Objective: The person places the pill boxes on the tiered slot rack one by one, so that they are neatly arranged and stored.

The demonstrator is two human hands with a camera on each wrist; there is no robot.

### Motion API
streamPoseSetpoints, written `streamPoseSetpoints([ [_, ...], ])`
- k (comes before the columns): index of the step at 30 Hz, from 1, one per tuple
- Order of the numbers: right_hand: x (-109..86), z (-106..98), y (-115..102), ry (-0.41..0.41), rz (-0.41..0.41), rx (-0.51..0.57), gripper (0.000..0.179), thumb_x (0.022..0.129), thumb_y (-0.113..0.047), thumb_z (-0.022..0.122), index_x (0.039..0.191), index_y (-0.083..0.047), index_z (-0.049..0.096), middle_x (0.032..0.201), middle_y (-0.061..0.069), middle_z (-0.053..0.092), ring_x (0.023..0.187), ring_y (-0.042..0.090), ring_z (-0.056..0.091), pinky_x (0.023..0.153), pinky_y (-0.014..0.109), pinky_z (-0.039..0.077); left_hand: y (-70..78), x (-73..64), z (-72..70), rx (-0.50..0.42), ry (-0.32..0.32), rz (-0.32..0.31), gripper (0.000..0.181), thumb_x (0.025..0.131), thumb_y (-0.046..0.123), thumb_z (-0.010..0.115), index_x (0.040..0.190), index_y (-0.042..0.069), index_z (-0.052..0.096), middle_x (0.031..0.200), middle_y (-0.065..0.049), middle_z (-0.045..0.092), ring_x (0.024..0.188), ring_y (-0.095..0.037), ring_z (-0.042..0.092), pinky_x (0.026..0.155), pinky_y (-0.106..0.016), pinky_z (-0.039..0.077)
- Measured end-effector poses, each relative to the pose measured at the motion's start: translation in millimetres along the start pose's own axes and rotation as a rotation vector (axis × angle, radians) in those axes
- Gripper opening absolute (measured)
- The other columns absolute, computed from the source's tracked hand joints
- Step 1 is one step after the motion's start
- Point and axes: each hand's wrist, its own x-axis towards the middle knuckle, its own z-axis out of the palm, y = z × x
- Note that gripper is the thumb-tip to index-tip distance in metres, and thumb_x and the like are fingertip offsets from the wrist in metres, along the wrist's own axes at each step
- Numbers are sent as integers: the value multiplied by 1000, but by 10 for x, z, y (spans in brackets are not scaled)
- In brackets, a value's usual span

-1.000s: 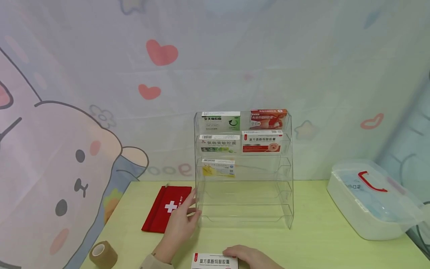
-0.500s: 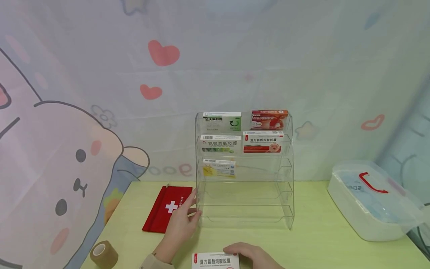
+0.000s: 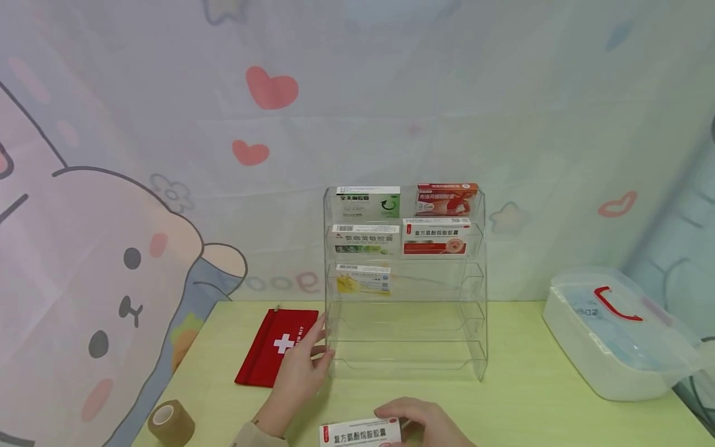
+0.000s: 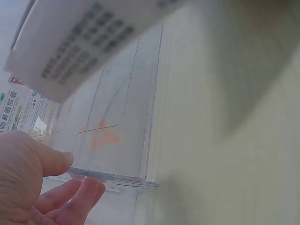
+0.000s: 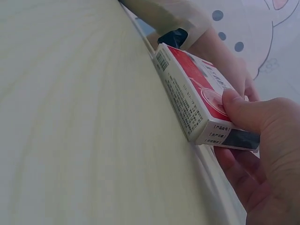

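Observation:
A clear tiered display rack (image 3: 402, 351) stands in the middle of the table. My left hand (image 3: 298, 375) grips its lower left side; in the left wrist view the thumb (image 4: 54, 159) lies on one face of the panel and the fingers on the other. Low in the head view, my right hand (image 3: 427, 422) holds a white and red medicine box (image 3: 360, 433) by its right end. The right wrist view shows the thumb on the front of this box (image 5: 183, 93) and fingers beneath. A blurred white box (image 4: 89, 51) crosses the top of the left wrist view.
Several medicine boxes, among them a red box (image 3: 447, 200) and a yellow-white box (image 3: 363, 280), sit in the rack's upper three tiers. A red first-aid pouch (image 3: 262, 347) and a brown tape roll (image 3: 172, 423) lie left. A lidded translucent bin (image 3: 614, 347) stands right.
My right hand has raised the medicine box slightly and tilted it, its right end now higher. The left hand stays on the rack.

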Motion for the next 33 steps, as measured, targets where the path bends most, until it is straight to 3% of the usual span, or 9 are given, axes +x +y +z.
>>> streamPoseSetpoints([
  [4,-3,-11,-29,49,13,-42,43,101,-14,80,140,2,70,136,23,74,107,2,74,87,28,68,-3,4,-6,2,0,-5,86,100,8,79,173,31,38,149,-16,71,118,-33,80,93,-43,70],
  [12,16,-91,-146,176,-59,-218,38,101,-19,81,134,-3,74,132,20,76,103,7,78,88,28,69,19,7,6,5,-7,-20,87,101,9,79,173,32,37,151,-15,70,119,-33,80,95,-43,69],
  [17,75,-187,-264,342,-150,-353,34,95,-12,85,128,-6,76,127,18,76,106,4,76,82,32,71,14,5,11,13,-4,-45,87,101,10,79,173,34,36,152,-14,70,121,-32,79,96,-42,69],
  [22,121,-297,-343,478,-195,-391,34,90,-1,87,122,-10,78,122,15,75,108,-1,73,81,30,70,19,4,14,14,-4,-73,88,101,10,79,173,35,35,152,-13,69,123,-32,78,97,-43,69],
  [33,209,-695,-672,634,-204,-505,36,82,10,89,112,-7,79,118,13,76,109,-8,69,82,21,68,15,7,12,-5,-20,-75,87,102,10,78,173,35,35,154,-13,69,125,-34,77,98,-45,69],
])
